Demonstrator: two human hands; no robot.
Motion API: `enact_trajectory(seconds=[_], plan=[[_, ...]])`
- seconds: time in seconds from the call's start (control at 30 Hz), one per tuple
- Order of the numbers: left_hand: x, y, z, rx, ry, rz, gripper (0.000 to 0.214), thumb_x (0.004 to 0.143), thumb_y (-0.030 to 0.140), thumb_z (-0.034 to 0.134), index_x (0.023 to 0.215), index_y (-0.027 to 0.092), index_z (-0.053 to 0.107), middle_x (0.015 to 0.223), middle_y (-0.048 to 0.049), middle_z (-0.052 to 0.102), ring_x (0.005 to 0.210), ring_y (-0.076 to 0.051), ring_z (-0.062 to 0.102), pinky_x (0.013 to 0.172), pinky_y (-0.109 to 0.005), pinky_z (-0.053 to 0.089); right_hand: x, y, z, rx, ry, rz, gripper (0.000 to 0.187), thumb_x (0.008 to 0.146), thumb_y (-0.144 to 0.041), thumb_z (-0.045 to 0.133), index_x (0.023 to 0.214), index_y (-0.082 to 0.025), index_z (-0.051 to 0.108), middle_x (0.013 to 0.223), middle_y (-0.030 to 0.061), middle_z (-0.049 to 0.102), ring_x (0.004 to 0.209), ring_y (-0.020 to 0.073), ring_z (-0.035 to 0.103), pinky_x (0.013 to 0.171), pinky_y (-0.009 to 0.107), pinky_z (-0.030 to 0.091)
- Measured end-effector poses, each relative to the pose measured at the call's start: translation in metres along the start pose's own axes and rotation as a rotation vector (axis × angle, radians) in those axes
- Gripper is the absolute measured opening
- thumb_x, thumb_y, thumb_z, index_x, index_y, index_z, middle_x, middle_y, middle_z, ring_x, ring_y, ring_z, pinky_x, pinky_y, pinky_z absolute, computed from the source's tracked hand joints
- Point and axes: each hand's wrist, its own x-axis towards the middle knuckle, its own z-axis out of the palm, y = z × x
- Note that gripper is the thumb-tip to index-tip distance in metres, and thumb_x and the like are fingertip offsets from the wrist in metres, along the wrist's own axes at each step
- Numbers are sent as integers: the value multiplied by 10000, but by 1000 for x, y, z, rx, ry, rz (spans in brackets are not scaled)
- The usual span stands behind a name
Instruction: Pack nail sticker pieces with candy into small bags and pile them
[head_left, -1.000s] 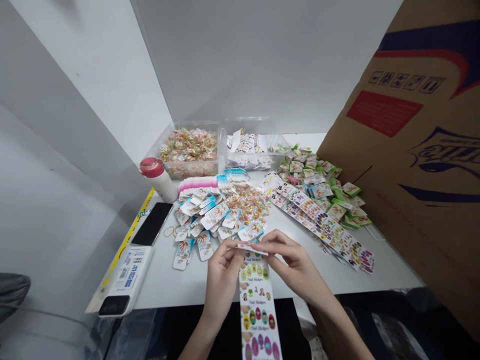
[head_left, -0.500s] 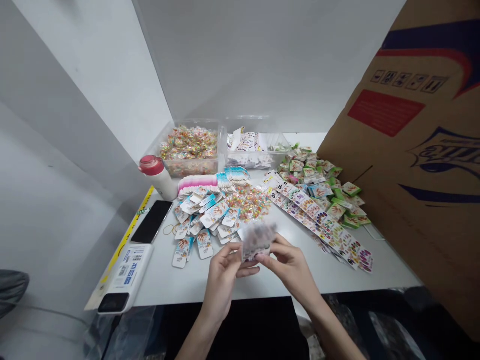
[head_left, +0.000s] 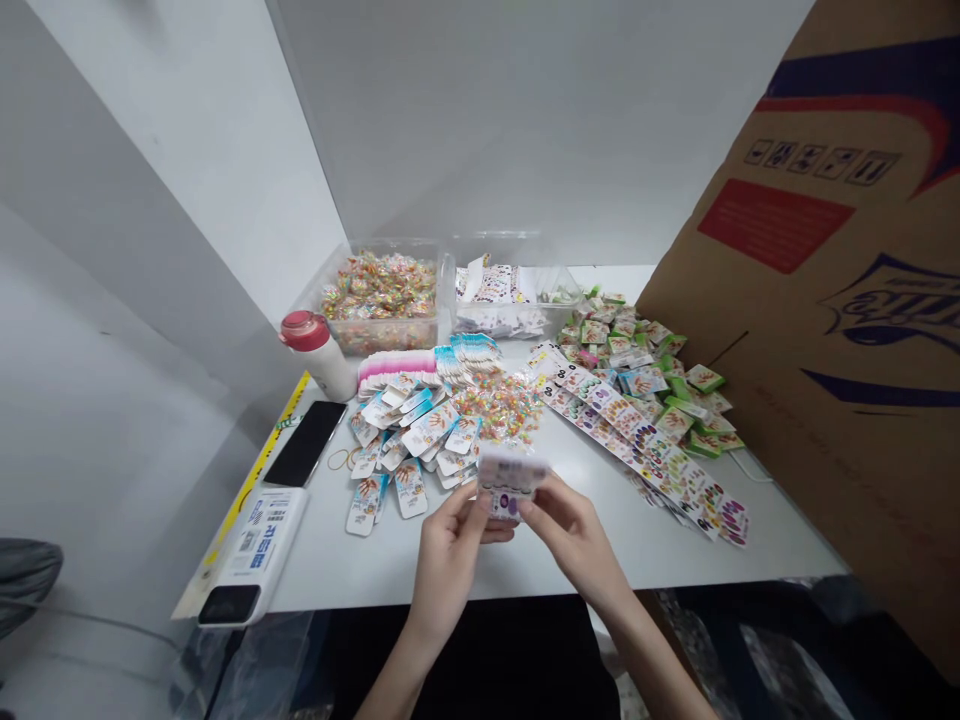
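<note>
Head view, going from left to right:

1. The left hand [head_left: 448, 560] is raised over the counter [head_left: 622, 560], with fingers bent, grasping the strip's left side.
2. The nail sticker strip [head_left: 512, 483], long and hanging before, is now a short folded piece held between both hands, near the stickers cards [head_left: 405, 435].
3. The right hand [head_left: 571, 540] also grasps it, from the right side.
</note>
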Motion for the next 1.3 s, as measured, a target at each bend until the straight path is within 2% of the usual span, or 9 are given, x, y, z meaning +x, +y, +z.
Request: enact_trajectory(seconds=[0.17, 0.3, 0.43, 0.53, 0.7, 0.87, 1.03, 1.2, 1.3], plan=[[3, 2, -11, -276, -26, -120, 403, 828, 360, 673, 1161, 134, 660, 940, -105, 745, 766, -214, 710, 635, -252, 536, -12, -1, -14, -450, -158, -253, 425, 871, -91, 502, 1218, -299, 631, 1194, 80, 526, 1128, 220, 522, 945, 350, 441], [1, 1, -14, -360, -74, -149, 381, 874, 368, 630, 1178, 139, 656, 940, -112, 742, 785, -201, 704, 661, -246, 528, -12, 2, -19, -465, -197, -299, 445, 878, -107, 546, 1272, -309, 592, 1220, 80, 517, 1159, 217, 503, 955, 336, 436], [-1, -8, -8, -341, -103, -90, 298, 840, 332, 684, 1084, 161, 692, 963, -93, 742, 851, -212, 705, 757, -291, 551, -8, 4, -10, -190, -61, -185, 200, 870, -184, 622, 1041, -268, 684, 1086, 60, 569, 1058, 207, 549, 918, 323, 438], [-2, -11, -5, -360, -135, -19, 241, 861, 302, 662, 1067, 182, 699, 1036, -84, 731, 973, -233, 683, 867, -359, 547, -7, 6, 2, 104, 78, -36, 75, 860, -229, 647, 931, -251, 639, 918, 24, 585, 900, 174, 565, 824, 294, 451], [-6, -6, -4, -251, -183, 40, 303, 888, 354, 620, 1120, 170, 684, 1152, -108, 696, 1048, -265, 653, 912, -412, 547, -4, 4, 12, 389, 205, 139, 438, 754, -216, 734, 1157, -299, 580, 877, -16, 538, 856, 153, 550, 789, 257, 447], [-7, -5, -1, -28, -101, 24, 299, 861, 332, 652, 1090, 146, 698, 1016, -98, 741, 955, -258, 687, 850, -388, 581, 1, 5, 5, 388, 30, 293, 502, 717, -156, 703, 1194, -274, 604, 1001, 22, 630, 940, 195, 569, 826, 302, 447], [-1, -11, -8, -166, -67, -111, 376, 835, 296, 677, 1182, 152, 668, 1051, -105, 737, 940, -250, 698, 821, -352, 584, -1, 14, 3, 14, 3, 19, 191, 814, -168, 615, 955, -241, 721, 937, 44, 592, 909, 195, 577, 812, 313, 441], [1, -16, -18, -399, -85, -240, 366, 884, 341, 586, 1166, 129, 681, 1076, -132, 725, 936, -237, 696, 811, -336, 575, -7, 10, 0, -201, -55, -166, 237, 865, -143, 504, 934, -222, 717, 931, 57, 576, 896, 189, 584, 819, 322, 455], [0, -21, -20, -376, -63, -244, 379, 885, 385, 593, 1156, 136, 685, 1102, -131, 714, 948, -231, 689, 827, -334, 569, -1, 14, -7, -275, -166, -179, 234, 894, -192, 501, 972, -224, 720, 973, 65, 599, 929, 193, 596, 843, 329, 468]])
